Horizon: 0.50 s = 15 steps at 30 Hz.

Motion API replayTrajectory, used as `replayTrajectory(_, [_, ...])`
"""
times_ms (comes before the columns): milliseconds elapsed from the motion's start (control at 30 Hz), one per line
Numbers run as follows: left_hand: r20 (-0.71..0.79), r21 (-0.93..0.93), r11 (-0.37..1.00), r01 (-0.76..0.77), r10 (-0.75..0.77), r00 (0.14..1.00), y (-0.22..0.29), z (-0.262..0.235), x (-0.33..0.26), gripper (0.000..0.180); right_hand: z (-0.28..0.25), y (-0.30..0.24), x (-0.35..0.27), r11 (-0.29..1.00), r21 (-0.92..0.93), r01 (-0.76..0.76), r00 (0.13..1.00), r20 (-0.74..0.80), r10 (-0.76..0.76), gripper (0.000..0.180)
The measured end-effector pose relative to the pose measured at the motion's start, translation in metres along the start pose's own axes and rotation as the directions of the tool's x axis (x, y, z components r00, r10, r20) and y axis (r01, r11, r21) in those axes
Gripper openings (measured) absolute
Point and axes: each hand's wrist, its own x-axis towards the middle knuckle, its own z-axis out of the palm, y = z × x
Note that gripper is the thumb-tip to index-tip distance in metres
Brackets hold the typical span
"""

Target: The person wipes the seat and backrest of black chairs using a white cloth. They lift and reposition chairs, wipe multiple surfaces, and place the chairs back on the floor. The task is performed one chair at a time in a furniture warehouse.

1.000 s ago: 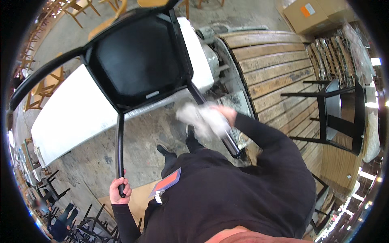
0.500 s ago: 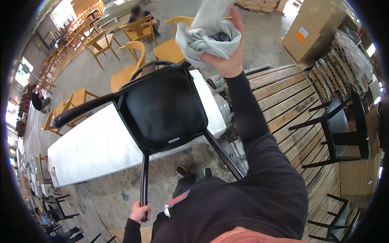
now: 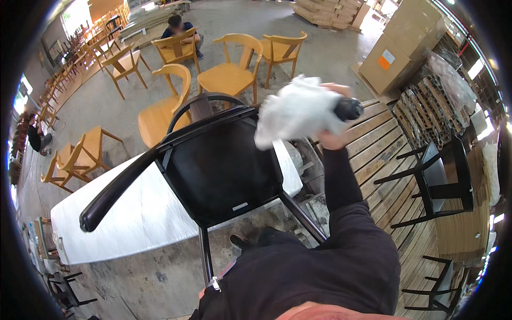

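A black wooden chair point(image 3: 224, 170) is tipped over, its seat underside facing me and its legs splayed toward me. My right hand point(image 3: 335, 137) grips a bunched white cloth point(image 3: 298, 112), blurred by motion, at the chair's upper right corner. A dark rounded end point(image 3: 349, 109) sticks out of the cloth; it looks like the foot of a chair leg. Of my left hand point(image 3: 201, 293) only a sliver shows beside my body, near the lower left leg point(image 3: 206, 256); its fingers are hidden.
Under the chair lies a long bench wrapped in white sheeting point(image 3: 122, 213). Slatted wooden boards point(image 3: 368, 144) run along the right, with another black chair point(image 3: 442, 176) on them. Light wooden chairs point(image 3: 229, 74) stand ahead; a person point(image 3: 178, 32) sits behind them. Cardboard boxes point(image 3: 394, 53) are stacked at right.
My right hand and the cloth have come down and to the right. The chair has shifted slightly, and my left hand has mostly slipped out of sight behind my body.
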Motion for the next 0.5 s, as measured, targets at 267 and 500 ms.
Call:
replayTrajectory(267, [-0.02,0.092,0.992,0.086,-0.084,0.996,0.035,0.003,0.025,0.028,0.068,0.163,-0.079,0.936,-0.337,-0.096,0.994,-0.073,0.076,0.05])
replayTrajectory(500, [-0.039,0.132,0.983,0.123,-0.119,0.992,0.065,0.004,0.02,0.029,0.051,0.144,-0.041,0.104,0.889,-0.446,0.787,0.335,0.518,0.041])
